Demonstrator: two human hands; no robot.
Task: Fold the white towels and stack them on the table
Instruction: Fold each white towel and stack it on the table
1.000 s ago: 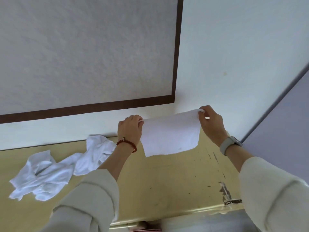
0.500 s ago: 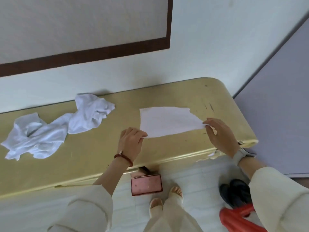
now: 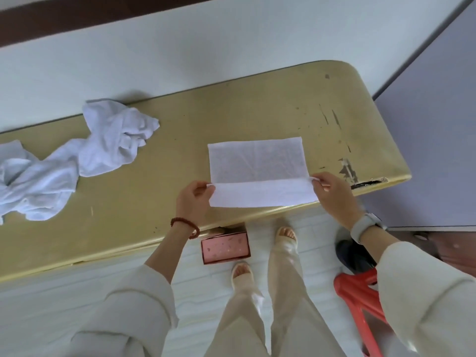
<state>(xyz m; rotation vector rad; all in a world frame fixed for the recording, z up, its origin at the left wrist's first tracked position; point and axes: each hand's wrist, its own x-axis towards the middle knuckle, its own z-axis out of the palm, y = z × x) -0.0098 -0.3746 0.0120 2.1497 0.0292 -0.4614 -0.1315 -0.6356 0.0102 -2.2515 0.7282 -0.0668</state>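
A small white towel [image 3: 257,163] lies flat on the gold table [image 3: 231,112] near its front right edge, its near strip folded over toward me. My left hand [image 3: 193,202] pinches the towel's near left corner. My right hand [image 3: 332,194] pinches the near right corner. A heap of crumpled white towels [image 3: 77,155] lies on the left part of the table, well apart from both hands.
The table stands against a white wall, and its right end has chipped, scratched paint [image 3: 347,168]. On the floor below are a pink box [image 3: 225,247], a red plastic stool [image 3: 360,297], dark shoes [image 3: 353,256] and my feet.
Both hands brought the towel down from in front of the wall onto the table and spread it flat. My view tilted down to the table and floor.
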